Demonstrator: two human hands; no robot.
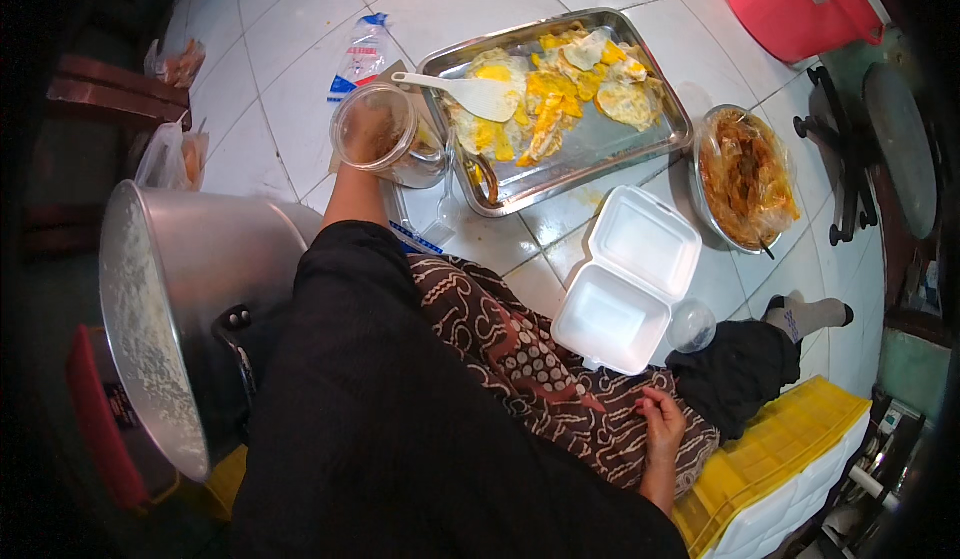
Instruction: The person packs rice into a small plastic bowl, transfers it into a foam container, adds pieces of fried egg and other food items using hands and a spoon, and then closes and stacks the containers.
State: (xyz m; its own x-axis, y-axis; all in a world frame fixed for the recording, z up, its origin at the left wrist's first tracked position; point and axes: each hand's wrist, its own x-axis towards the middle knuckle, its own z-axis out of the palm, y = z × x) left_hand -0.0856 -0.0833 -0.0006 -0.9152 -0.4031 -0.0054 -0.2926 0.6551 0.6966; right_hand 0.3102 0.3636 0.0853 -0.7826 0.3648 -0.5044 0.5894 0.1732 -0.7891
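My left hand point(371, 131) is at a clear plastic tub point(424, 172) with brown contents and shows through the plastic at its round rim. Its fingers are blurred, so I cannot tell whether they grip the tub. Beside the tub is a metal tray point(600, 142) of fried eggs point(555, 101), with a white rice paddle point(484, 101) lying across them. Fingers slightly apart and holding nothing, my right hand point(661, 420) rests over the patterned cloth point(517, 341) on my lap. An open white foam box point(615, 315) lies between my lap and the tray.
A large metal pot of rice point(217, 259) stands at left. Right of the tray sits a bowl of orange-brown food point(746, 176) with plastic film. A red bucket point(795, 3) is at upper right, a yellow plastic crate point(780, 439) at lower right. A clear fork point(448, 202) lies near the tub.
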